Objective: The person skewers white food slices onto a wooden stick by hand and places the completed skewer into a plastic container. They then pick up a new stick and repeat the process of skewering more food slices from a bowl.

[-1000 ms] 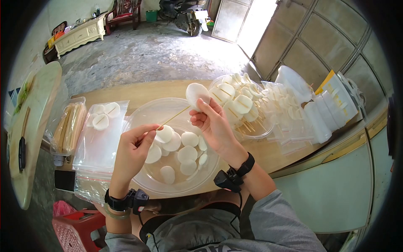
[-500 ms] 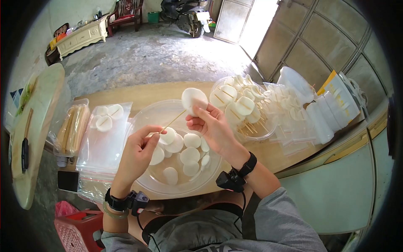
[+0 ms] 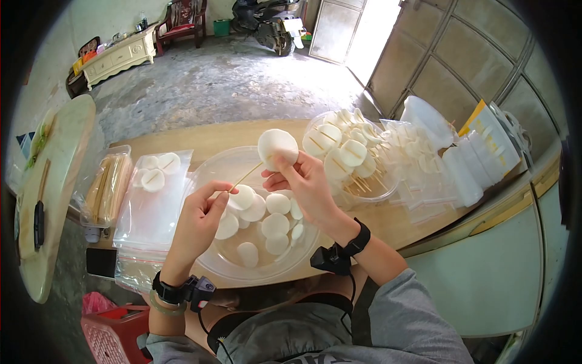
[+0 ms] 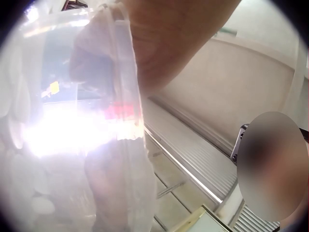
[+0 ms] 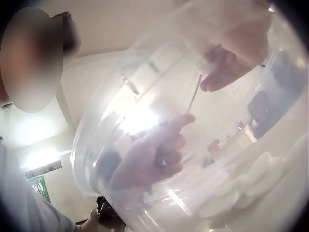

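My left hand [image 3: 203, 212] pinches a thin wooden skewer [image 3: 247, 176] between thumb and forefinger, slanting up to the right. Its far end meets the lower left edge of a round white slice [image 3: 274, 143]. That slice is held upright by my right hand [image 3: 310, 189], thumb on the near face. Both hands are above a clear plastic bowl [image 3: 257, 281] with several loose white slices [image 3: 276, 224] inside. Through the bowl's wall, the right wrist view shows the skewer [image 5: 194, 94] between the two hands. In the left wrist view the fingers are hidden.
Right of the bowl, a second clear tub [image 3: 388, 195] is heaped with skewered slices [image 3: 353, 153], beside plastic bags [image 3: 418, 158]. To the left lie a bag with three slices [image 3: 130, 218] and a box of skewers [image 3: 106, 188]. A knife [image 3: 39, 221] rests on a board farther left.
The white slice and my right hand have come slightly left and down, closer to the left hand. A little less skewer shows between them. The head view has shifted slightly.
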